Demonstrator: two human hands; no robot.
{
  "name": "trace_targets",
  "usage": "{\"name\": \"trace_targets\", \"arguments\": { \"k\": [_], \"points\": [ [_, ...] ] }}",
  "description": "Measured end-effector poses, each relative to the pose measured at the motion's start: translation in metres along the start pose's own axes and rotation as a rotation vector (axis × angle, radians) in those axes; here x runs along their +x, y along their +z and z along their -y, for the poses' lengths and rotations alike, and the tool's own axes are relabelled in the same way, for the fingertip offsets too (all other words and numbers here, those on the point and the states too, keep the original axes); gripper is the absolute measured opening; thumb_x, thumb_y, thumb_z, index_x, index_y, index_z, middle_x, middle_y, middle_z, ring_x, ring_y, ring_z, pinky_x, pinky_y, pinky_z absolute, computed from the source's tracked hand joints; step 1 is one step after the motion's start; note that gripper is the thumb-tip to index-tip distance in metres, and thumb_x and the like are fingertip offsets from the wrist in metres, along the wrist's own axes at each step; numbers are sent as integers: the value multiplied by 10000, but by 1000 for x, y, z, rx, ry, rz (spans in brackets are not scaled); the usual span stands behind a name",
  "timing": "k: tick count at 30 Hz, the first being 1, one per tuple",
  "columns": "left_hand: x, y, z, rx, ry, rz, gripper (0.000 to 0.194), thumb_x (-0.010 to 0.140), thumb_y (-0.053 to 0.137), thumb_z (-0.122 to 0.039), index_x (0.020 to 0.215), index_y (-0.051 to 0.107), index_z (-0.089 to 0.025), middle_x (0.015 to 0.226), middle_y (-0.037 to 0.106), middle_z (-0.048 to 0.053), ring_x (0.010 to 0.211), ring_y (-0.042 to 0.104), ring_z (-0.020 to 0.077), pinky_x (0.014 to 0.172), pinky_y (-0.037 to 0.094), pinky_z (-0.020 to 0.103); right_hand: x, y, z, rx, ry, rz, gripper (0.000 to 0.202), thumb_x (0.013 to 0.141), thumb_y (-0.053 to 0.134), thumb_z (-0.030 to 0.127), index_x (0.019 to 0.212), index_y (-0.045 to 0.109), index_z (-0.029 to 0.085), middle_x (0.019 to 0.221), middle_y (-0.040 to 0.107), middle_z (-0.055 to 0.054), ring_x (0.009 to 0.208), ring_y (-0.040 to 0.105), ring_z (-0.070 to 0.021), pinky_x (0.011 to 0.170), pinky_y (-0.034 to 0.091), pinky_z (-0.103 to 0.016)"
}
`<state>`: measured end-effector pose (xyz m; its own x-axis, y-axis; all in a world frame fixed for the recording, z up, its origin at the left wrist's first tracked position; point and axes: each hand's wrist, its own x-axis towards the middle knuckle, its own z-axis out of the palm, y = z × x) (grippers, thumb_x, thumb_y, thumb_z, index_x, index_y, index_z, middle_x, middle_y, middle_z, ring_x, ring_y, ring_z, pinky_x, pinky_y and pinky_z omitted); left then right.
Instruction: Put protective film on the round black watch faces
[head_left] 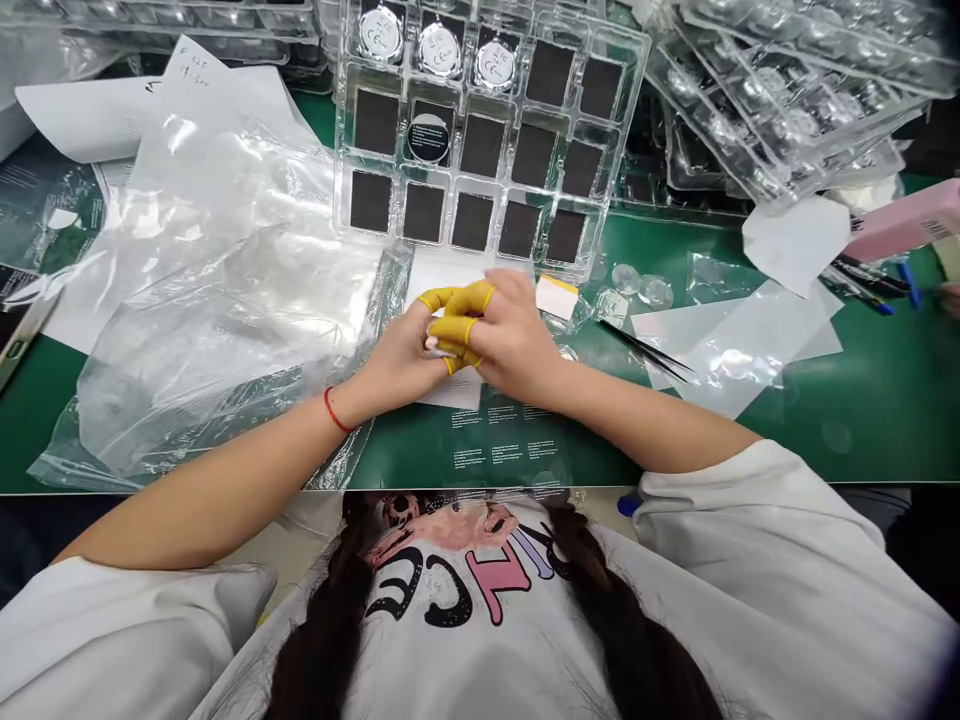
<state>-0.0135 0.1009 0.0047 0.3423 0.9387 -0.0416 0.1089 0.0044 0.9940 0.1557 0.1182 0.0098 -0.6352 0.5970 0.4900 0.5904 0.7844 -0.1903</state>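
My left hand (411, 352) and my right hand (517, 335) meet over the green mat, with yellow finger cots on several fingertips. Between them they grip a small whitish thing (431, 344), mostly covered by the fingers; its kind cannot be made out. Under the hands lies a white sheet of paper (454, 393). Just beyond stands a clear plastic tray (634, 65) with dark square pads in its compartments. Three silver discs (495, 65) with CE marks sit in its top row, and a black round disc (429, 138) with white print in the middle row.
Clear plastic bags (225, 330) cover the left side. To the right lie black tweezers (649, 352), clear round films (655, 290), a white-and-yellow pad (556, 298) and translucent sheets (739, 345). Stacked clear trays (795, 110) and a pink box (907, 220) stand farther right.
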Motion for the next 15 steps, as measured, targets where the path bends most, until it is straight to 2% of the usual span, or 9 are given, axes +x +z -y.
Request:
{"name": "trace_targets", "arguments": {
  "k": [4, 6, 9, 11, 15],
  "points": [
    [1, -2, -2, -130, -20, -53, 547, 729, 799, -306, 1173, 492, -221, 774, 636, -38, 691, 619, 122, 692, 502, 267, 0, 2, -15, 16, 142, -78, 225, 972, 477, 303, 1028, 695, 314, 1002, 629, -48, 938, 527, -222, 880, 394, -447],
    [2, -4, -1, -160, -18, -64, 592, 714, 810, -300, 1194, 471, -226, 777, 643, -43, 705, 630, 121, 714, 507, 267, -7, -1, -12, 14, 81, -157, 189, 962, 513, 308, 1000, 698, 292, 943, 629, -46, 878, 524, -205, 820, 402, -410],
    [1, -6, 1, -115, -2, -20, 619, 685, 809, -228, 1209, 480, -222, 802, 639, -37, 716, 623, 115, 668, 485, 239, -11, 1, 1, -6, -42, -221, 163, 946, 544, 247, 960, 703, 281, 903, 633, -35, 882, 530, -197, 798, 412, -380],
    [1, -5, 2, -62, 10, -7, 569, 684, 803, -202, 1175, 516, -211, 870, 643, -14, 744, 620, 117, 652, 479, 233, -7, 4, 4, -17, -27, -190, 193, 948, 525, 227, 968, 704, 297, 933, 632, -33, 925, 533, -206, 839, 411, -398],
    [1, -1, 2, -97, 11, -31, 515, 709, 817, -262, 1129, 526, -200, 851, 643, -14, 753, 629, 122, 693, 505, 249, 4, 7, -9, -13, 185, -20, 233, 965, 469, 278, 1061, 676, 328, 1035, 602, -56, 1019, 519, -256, 942, 366, -495]
  ]
}}
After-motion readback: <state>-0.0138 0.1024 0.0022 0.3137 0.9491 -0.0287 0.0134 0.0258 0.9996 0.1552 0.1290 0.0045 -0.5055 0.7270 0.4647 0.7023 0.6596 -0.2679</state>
